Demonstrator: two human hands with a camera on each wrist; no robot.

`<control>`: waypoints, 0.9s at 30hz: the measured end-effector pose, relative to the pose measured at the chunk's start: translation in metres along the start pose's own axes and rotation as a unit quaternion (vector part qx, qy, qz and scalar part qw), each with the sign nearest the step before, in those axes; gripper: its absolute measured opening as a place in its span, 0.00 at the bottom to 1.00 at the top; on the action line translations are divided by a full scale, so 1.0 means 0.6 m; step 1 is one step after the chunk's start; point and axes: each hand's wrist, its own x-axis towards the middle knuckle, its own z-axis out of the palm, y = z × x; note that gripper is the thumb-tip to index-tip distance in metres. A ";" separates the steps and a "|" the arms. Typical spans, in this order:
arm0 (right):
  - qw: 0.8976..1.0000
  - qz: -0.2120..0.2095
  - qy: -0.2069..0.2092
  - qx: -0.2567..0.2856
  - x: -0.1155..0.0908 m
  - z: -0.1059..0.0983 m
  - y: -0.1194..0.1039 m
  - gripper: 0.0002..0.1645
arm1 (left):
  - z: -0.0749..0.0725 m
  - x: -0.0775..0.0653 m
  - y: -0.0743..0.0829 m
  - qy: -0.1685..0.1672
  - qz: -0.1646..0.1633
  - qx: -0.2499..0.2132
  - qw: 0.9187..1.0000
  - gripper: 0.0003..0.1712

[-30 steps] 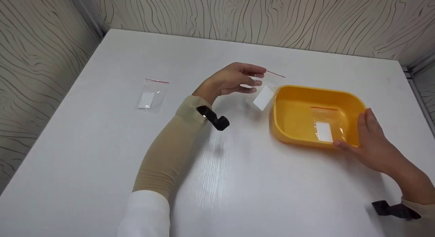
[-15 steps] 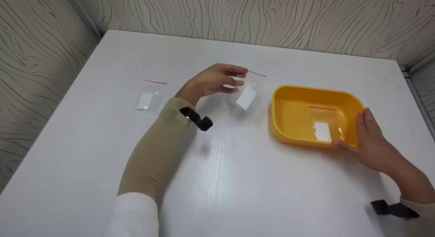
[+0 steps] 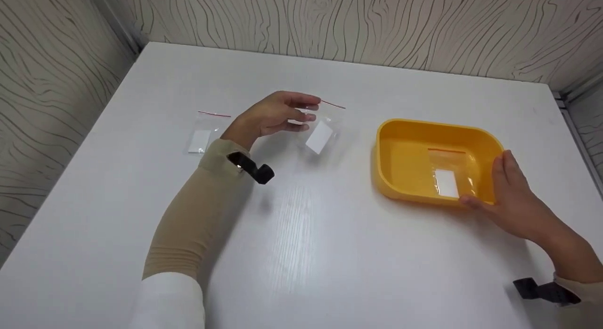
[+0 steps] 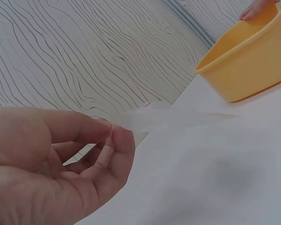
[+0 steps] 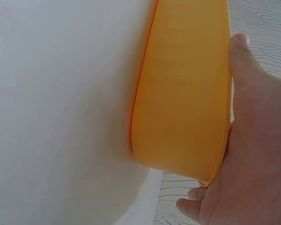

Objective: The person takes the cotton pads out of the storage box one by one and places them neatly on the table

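Observation:
My left hand (image 3: pixel 278 113) pinches a small clear zip bag (image 3: pixel 331 113) with a red seal line and a white rectangular piece inside. The bag hangs raised above the table; in the left wrist view, the bag (image 4: pixel 164 117) shows nearly edge-on between thumb and fingers. My right hand (image 3: pixel 520 204) rests at the near right corner of a yellow plastic bin (image 3: pixel 400 154). Its thumb lies across the front rim and its fairly straight fingers lie along the right end. Inside the bin lies a second zip bag (image 3: pixel 447 178) with a white piece.
A third zip bag (image 3: pixel 200 135) lies on the white table (image 3: pixel 282 253) at the left, partly behind my left wrist. Walls with a wood-grain pattern (image 3: pixel 330 22) stand behind and to the left of the table.
My left hand has moved left with the pinched zip bag, away from the yellow bin's left side. The right hand and the bin have stayed in place.

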 end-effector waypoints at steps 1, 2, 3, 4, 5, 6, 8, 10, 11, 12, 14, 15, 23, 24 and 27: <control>1.000 0.000 0.000 0.000 0.000 0.000 0.000 0.70 | -0.003 -0.002 -0.001 0.003 -0.002 0.003 1.000 0.29; 1.000 0.000 -0.001 -0.001 0.000 0.000 0.000 0.70 | -0.006 -0.003 -0.002 0.006 -0.004 0.005 1.000 0.30; 1.000 0.000 -0.001 -0.002 0.000 -0.001 0.001 0.70 | -0.010 -0.005 -0.003 0.009 -0.006 0.009 1.000 0.30; 1.000 0.000 -0.001 -0.003 0.000 -0.001 0.001 0.70 | -0.013 -0.007 -0.004 0.011 -0.008 0.011 1.000 0.30; 1.000 -0.001 0.000 -0.004 0.000 -0.001 0.001 0.69 | -0.016 -0.009 -0.004 0.013 -0.010 0.011 1.000 0.30; 1.000 -0.002 0.000 -0.004 0.000 0.000 0.001 0.69 | -0.019 -0.011 -0.005 0.016 -0.011 0.012 1.000 0.30; 1.000 -0.004 0.000 -0.005 0.000 0.000 0.002 0.69 | -0.026 -0.015 -0.007 0.016 -0.012 0.007 1.000 0.30; 1.000 -0.005 -0.001 -0.004 0.000 0.000 0.003 0.69 | -0.032 -0.021 -0.009 0.015 -0.011 0.000 1.000 0.31; 1.000 -0.005 -0.002 -0.003 -0.001 0.000 0.004 0.69 | -0.035 -0.023 -0.010 0.014 -0.011 -0.002 1.000 0.31; 1.000 -0.005 -0.002 -0.002 -0.001 0.000 0.004 0.69 | -0.038 -0.025 -0.011 0.015 -0.011 -0.002 1.000 0.31; 1.000 -0.003 -0.005 -0.002 -0.002 0.000 0.004 0.69 | -0.044 -0.028 -0.014 0.016 -0.010 -0.001 1.000 0.31; 1.000 -0.002 -0.006 -0.002 -0.002 0.000 0.004 0.69 | -0.047 -0.029 -0.015 0.018 -0.010 0.001 1.000 0.31; 1.000 -0.005 -0.001 0.001 -0.003 -0.002 0.004 0.69 | -0.071 -0.046 -0.018 0.029 -0.008 0.010 1.000 0.31; 1.000 -0.004 -0.001 0.000 -0.004 -0.002 0.004 0.69 | -0.074 -0.047 -0.018 0.030 -0.008 0.010 0.999 0.32; 1.000 0.000 -0.005 -0.002 -0.004 -0.001 0.003 0.69 | -0.085 -0.052 -0.021 0.037 -0.011 0.015 0.999 0.33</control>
